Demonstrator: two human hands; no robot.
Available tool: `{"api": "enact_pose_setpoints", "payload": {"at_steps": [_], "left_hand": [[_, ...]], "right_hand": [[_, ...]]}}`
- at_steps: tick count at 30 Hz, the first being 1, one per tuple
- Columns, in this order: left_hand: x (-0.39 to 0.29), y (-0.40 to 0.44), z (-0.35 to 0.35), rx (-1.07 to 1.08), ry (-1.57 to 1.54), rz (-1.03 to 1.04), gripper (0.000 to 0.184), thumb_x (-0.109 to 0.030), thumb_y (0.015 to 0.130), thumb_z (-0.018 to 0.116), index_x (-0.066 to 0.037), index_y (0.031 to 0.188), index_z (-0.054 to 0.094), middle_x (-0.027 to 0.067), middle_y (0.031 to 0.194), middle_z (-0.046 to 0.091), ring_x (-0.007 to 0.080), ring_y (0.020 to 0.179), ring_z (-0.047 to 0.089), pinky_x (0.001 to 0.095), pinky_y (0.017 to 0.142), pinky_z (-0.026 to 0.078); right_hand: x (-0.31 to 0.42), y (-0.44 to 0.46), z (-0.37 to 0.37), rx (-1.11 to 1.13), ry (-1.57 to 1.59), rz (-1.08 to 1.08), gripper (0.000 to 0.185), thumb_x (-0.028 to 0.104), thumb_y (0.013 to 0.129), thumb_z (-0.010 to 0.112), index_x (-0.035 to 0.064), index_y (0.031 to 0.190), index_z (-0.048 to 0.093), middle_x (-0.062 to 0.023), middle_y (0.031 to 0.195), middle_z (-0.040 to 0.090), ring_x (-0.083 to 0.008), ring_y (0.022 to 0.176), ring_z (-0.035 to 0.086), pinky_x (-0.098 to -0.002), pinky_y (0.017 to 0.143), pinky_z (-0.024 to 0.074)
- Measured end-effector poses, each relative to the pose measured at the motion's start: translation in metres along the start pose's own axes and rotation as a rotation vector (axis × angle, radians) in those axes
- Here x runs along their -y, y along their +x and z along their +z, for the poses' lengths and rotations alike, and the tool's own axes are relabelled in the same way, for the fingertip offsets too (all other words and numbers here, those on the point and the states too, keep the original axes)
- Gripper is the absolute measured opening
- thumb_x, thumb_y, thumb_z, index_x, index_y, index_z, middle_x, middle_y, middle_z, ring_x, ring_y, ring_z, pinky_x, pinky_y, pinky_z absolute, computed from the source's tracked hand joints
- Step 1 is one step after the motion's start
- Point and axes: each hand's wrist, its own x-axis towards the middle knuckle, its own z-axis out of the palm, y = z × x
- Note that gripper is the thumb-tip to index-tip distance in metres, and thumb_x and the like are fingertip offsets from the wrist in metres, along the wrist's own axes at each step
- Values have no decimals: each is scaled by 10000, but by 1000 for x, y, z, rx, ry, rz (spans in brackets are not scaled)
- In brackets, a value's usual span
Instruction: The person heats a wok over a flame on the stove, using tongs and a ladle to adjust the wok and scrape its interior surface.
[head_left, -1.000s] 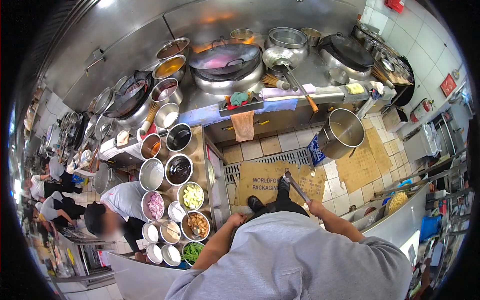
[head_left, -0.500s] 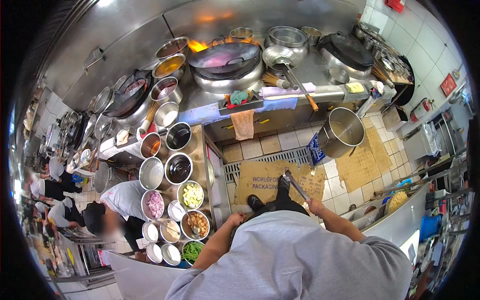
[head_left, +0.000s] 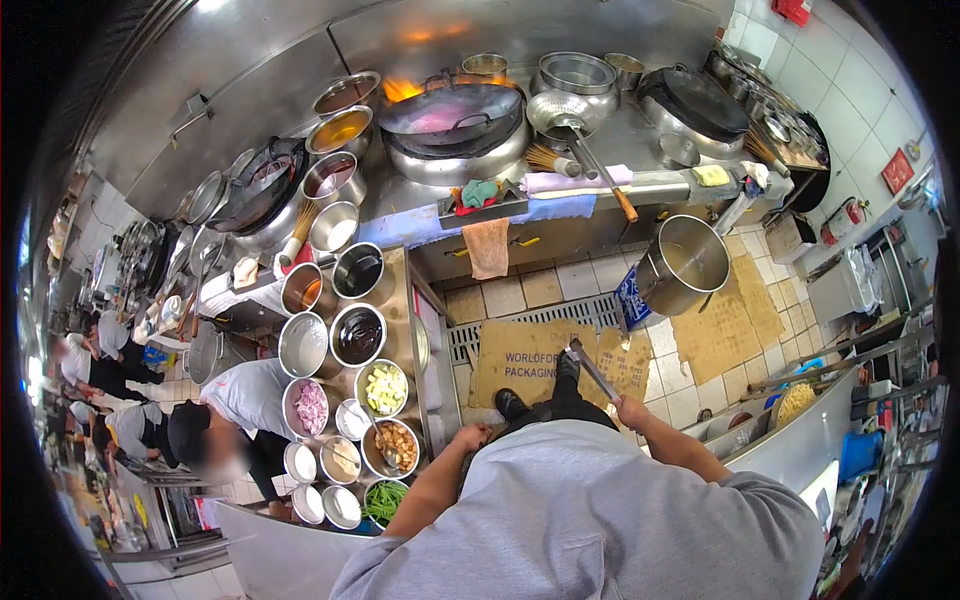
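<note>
Seemingly at a pause, the right hand (head_left: 631, 411) clamps its fingers round a metal tool (head_left: 597, 376), which needs a steady grip; I can't tell the left hand's (head_left: 473, 439) fingers.

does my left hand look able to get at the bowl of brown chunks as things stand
Probably yes. The left hand is just beyond the counter's edge, near the bowl of brown chunks, with nothing visible blocking it; the spoon's handle slants off the far side.

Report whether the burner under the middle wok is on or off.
On: orange flames show past the far rim of the middle wok.
</note>
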Motion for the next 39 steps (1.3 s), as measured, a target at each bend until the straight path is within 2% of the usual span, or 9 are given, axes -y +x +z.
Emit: {"api": "enact_pose_setpoints", "payload": {"at_steps": [5,9,11,14,24,26,27,32,39], "left_hand": [[4,3,8,-102,4,-72,322,-319,770,350,-110,908,551,123,963,535,288,891,502,364,763,395],[10,8,10,-53,-35,-99,322,-321,766,354,-112,906,555,126,939,543,293,876,508,362,754,400],[18,14,17,-116,-18,5,318,-321,760,371,-112,910,556,127,926,549,291,872,511,358,752,402],[15,12,14,-60,-78,-97,313,-322,756,386,-113,915,556,126,934,547,288,873,512,353,750,404],[20,13,16,-91,-82,-97,296,-316,756,401,-113,903,559,117,925,552,282,871,515,346,754,403],[65,47,43,-64,114,204,294,-315,757,402,-109,893,561,120,927,551,283,871,515,345,754,404],[60,42,40,-64,114,205,294,-315,757,402,-109,893,561,120,927,551,283,871,515,345,754,404],[2,2,5,-43,-31,-135,304,-322,758,403,-104,900,559,124,934,547,286,872,514,343,754,403],[4,3,6,-58,-85,-134,337,-342,761,388,-104,936,551,126,955,540,281,894,508,342,769,396]], "right_hand": [[2,-4,-1,-42,6,-42,391,331,835,317,-8,947,477,-166,608,532,-227,422,506,-330,393,420],[5,-8,-2,-31,41,5,389,330,834,321,-4,961,475,-171,615,535,-234,422,506,-336,399,421],[12,-13,-8,21,37,17,395,313,834,325,-43,953,449,-214,711,539,-278,501,540,-352,433,440],[28,-26,-21,63,22,50,404,317,835,320,-48,940,457,-211,699,540,-269,489,538,-351,430,439],[9,-7,-6,47,59,56,426,324,834,312,-58,923,480,-214,715,543,-276,502,542,-351,443,444],[9,-8,-5,-9,14,3,435,325,833,312,-63,937,478,-217,728,545,-285,518,545,-358,447,446],[10,-10,-6,-9,15,3,435,325,833,312,-63,937,478,-217,728,545,-285,518,545,-358,447,446],[14,-13,-9,21,52,37,436,331,832,327,-63,920,491,-215,712,544,-284,520,547,-357,444,446],[8,-9,-5,4,102,46,435,342,830,345,-59,876,510,-203,686,543,-273,489,540,-352,421,437]]}}
